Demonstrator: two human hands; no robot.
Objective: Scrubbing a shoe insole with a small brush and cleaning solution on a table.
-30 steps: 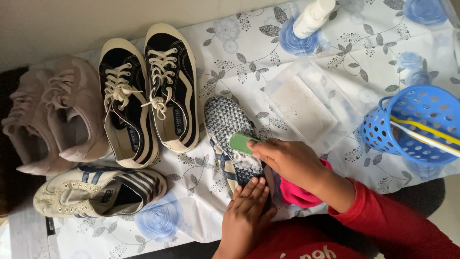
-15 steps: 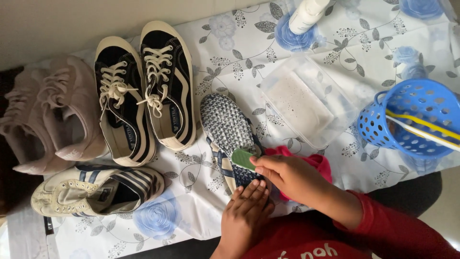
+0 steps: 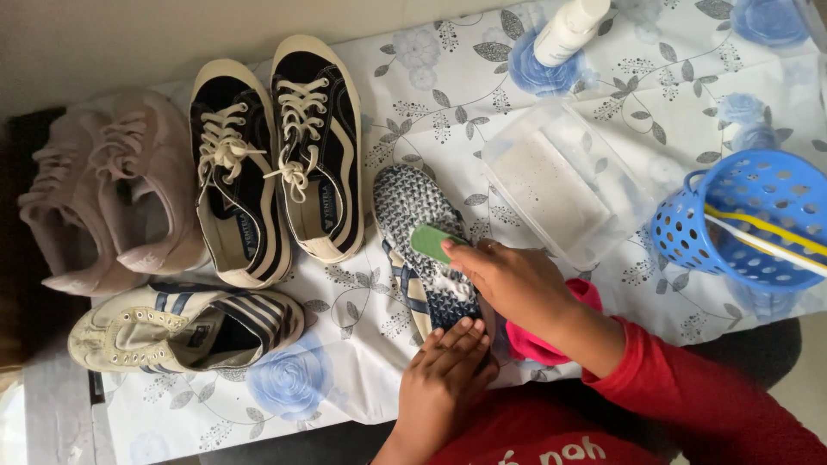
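Since the earlier frames, I am seeing the right hand (image 3: 517,280) carrying the small green scrubbing pad (image 3: 433,242) up along the overturned sneaker with the blue-and-white textured rubber sole (image 3: 418,232), from near the heel end toward mid-sole; the left hand (image 3: 448,366) is keeping its place at the heel.

The right hand is pinching the pad between thumb and fingertips and pressing it onto the sole. The left hand is lying flat, fingers pressed together, holding the heel end down.

The overturned sneaker is serving as the landmark. Its long axis is running from the heel, nearest the person, up and slightly left toward the toe. The uncovered toe half is lying beyond the pad, up and left of the right hand, which is the nearer hand to it.

- Left of the sneaker: a pair of black canvas lace-up sneakers with cream soles (image 3: 271,168).
- Further left: a pair of dusty-pink sneakers (image 3: 108,189).
- Lower left: a cream sneaker with navy stripes (image 3: 185,327).
- Right: a clear rectangular plastic tub (image 3: 564,181).
- Far right: a blue perforated plastic basket (image 3: 680,237).
- Under the right wrist: a pink cloth (image 3: 534,340).

Everything is resting on a white sheet printed with blue roses (image 3: 431,95).
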